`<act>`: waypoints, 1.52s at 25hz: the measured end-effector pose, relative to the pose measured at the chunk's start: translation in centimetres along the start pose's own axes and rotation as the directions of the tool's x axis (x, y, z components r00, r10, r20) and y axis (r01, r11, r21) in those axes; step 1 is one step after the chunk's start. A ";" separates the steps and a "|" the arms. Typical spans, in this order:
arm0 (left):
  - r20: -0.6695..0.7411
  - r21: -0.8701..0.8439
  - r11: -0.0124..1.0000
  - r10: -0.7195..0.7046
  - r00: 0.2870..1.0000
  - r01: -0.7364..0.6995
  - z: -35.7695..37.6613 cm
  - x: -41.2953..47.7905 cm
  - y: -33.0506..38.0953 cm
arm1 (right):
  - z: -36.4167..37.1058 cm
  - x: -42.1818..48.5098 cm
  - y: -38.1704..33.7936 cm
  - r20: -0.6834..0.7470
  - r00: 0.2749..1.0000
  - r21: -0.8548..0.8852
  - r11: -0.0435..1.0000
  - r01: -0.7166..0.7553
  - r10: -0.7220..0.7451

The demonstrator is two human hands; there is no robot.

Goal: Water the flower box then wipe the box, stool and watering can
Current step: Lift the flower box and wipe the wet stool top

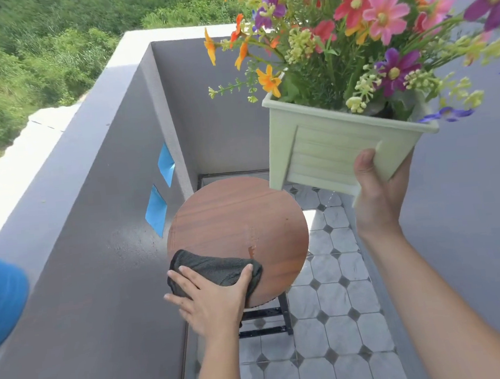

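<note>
L hand (210, 301) is flat w/ fingers spread, pressing a dark cloth (216, 267) under it onto the stool (239, 217) top. R hand (376, 199) grips the flower box (330, 152) by its bottom corner. The box is tipped, up in the air above that grip.

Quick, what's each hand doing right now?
Left hand: open, pressing the dark cloth flat on the stool.
Right hand: gripping the flower box, held up in the air.
</note>
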State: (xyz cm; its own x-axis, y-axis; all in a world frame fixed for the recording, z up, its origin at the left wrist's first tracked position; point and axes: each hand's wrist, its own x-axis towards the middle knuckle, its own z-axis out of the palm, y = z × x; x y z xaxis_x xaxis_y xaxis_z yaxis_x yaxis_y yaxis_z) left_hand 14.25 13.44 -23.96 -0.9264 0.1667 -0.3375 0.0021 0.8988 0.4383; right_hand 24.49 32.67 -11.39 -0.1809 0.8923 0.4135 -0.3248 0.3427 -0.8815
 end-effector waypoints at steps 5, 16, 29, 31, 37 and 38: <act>-0.015 0.036 0.999 0.014 1.000 -0.013 0.9 -2.2 0.3 | -0.1 0.1 0.3 0.004 1.000 -0.007 1.000 0.011 -0.011; 0.202 0.175 0.860 0.446 0.872 -0.480 5.2 -4.7 -1.6 | -0.9 0.4 1.3 0.003 1.000 -0.009 1.000 0.007 -0.007; 0.452 -0.385 0.884 0.430 0.781 -0.264 -2.4 4.0 8.3 | -2.7 1.0 1.2 -0.029 0.999 -0.029 0.999 0.017 -0.018; 0.349 0.064 0.843 0.483 0.803 -0.535 -1.9 5.6 8.1 | -3.0 1.1 1.4 -0.044 0.999 -0.025 0.999 0.025 -0.026; 0.198 0.384 0.694 0.581 0.789 -0.608 4.4 0.5 5.9 | -3.3 1.4 1.9 -0.060 0.998 -0.023 0.999 0.033 -0.034; 0.241 0.421 0.634 0.611 0.754 -0.649 4.6 0.3 5.2 | -3.4 1.4 2.1 -0.056 0.998 -0.024 0.999 0.027 -0.029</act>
State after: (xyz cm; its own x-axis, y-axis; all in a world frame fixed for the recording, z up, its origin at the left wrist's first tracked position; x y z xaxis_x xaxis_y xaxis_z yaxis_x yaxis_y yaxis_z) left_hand 15.72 20.03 -25.66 -0.6064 0.7727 -0.1878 0.7606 0.6325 0.1464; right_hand 26.68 35.66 -13.39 -0.1194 0.8971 0.4254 -0.3076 0.3739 -0.8750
